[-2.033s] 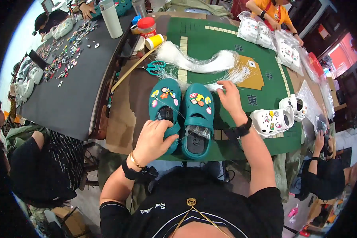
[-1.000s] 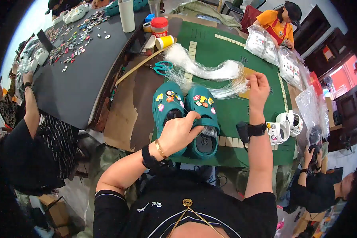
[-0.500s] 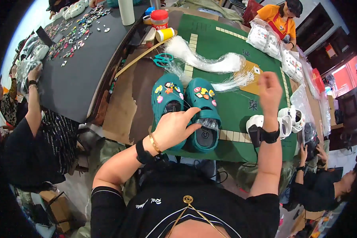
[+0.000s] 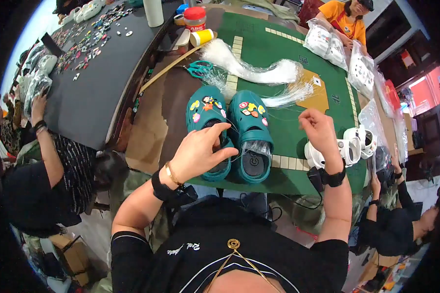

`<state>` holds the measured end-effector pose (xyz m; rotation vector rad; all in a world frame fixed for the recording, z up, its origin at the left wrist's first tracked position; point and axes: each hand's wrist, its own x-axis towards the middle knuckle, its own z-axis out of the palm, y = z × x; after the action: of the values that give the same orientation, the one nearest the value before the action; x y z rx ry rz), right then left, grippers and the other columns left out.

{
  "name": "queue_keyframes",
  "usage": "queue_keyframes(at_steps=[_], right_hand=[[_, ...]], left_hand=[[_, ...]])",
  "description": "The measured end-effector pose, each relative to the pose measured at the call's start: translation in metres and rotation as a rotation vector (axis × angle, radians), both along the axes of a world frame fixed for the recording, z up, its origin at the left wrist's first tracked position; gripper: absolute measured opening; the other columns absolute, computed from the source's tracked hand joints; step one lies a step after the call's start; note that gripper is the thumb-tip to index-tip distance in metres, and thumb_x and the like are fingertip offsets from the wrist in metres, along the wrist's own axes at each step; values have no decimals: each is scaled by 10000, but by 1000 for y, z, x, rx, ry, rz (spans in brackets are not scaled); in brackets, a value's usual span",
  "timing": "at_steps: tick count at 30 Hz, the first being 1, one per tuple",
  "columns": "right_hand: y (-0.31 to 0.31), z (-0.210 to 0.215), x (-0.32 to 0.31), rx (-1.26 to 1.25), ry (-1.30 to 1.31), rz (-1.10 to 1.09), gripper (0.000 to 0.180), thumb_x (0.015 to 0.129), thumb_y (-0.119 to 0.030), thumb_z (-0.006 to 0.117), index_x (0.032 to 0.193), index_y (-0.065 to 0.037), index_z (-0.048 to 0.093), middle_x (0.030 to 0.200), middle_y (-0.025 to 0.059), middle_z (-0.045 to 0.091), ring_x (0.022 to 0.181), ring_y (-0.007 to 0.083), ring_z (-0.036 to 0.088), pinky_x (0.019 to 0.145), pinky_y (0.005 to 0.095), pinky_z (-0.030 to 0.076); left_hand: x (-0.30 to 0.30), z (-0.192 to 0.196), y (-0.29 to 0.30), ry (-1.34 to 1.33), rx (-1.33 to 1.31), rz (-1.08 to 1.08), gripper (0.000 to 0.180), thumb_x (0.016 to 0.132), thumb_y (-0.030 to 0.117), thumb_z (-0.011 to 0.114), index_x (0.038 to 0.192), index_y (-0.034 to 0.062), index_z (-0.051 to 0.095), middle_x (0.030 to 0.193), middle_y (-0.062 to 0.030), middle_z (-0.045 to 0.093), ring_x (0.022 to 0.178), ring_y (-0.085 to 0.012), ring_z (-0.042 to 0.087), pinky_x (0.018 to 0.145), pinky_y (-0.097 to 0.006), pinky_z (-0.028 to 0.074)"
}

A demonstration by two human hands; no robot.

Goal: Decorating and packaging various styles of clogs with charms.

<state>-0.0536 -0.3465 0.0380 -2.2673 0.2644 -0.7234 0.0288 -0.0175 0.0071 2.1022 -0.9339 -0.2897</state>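
A pair of teal clogs stands side by side on the green mat, the left clog (image 4: 206, 105) and the right clog (image 4: 252, 128) both dotted with colourful charms. Clear plastic shows inside the right one. Over the heel of the left clog is my left hand (image 4: 200, 149), thumb and forefinger spread apart, partly covering that clog. My right hand (image 4: 319, 129) hovers right of the pair with its fingers curled in a pinch; whatever it grips is too fine to make out. Beyond the clogs lies a bundle of thin white strands (image 4: 252, 71), its loose ends fanned over a tan card (image 4: 314, 95).
Teal-handled scissors (image 4: 199, 69), a yellow-and-white spool (image 4: 202, 37) and a red-lidded jar (image 4: 195, 19) lie at the far left of the green mat (image 4: 278, 132). White clogs (image 4: 344, 150) stand at right, near bagged white pairs (image 4: 326, 45). Co-workers sit around; loose charms cover a black table (image 4: 117, 73).
My right hand has come down and slightly left, toward the clogs. My left hand has drawn back left off the right clog, its fingers parting.
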Motion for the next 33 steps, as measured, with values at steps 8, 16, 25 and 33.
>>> queue_keyframes(at_steps=[8, 16, 25, 33], right_hand=[[-11, 25, 3, 297, -52, 1, 70, 948, -98, 577, 965, -31, 585, 777, 51, 632, 541, 45, 476, 473, 186, 356], [-47, 12, -10, 310, -141, -65, 83, 954, -116, 578, 963, -33, 578, 783, 49, 629, 561, 55, 502, 485, 184, 365], [41, -7, -61, 1028, -54, 148, 59, 981, -118, 512, 1011, -67, 512, 842, 135, 647, 659, 187, 623, 584, 289, 490], [139, -66, -66, 1314, 61, 332, 93, 1004, -124, 492, 1043, -42, 511, 1038, 174, 653, 923, 295, 688, 786, 387, 569]], left_hand=[[-3, -5, 7, -23, -44, -6, 528, 804, 274, 759, 1235, 44, 558, 756, -95, 603, 662, -239, 587, 619, -346, 482], [-5, -8, 9, -25, -78, -3, 529, 781, 252, 777, 1221, 44, 570, 754, -91, 604, 671, -242, 585, 628, -350, 481], [2, -6, 23, 32, -174, 9, 455, 796, 166, 745, 1200, 23, 591, 876, -93, 626, 796, -217, 599, 735, -325, 491], [5, -12, 38, 20, -183, 29, 263, 912, 86, 565, 1158, -1, 603, 905, -106, 629, 860, -239, 604, 795, -333, 479]])
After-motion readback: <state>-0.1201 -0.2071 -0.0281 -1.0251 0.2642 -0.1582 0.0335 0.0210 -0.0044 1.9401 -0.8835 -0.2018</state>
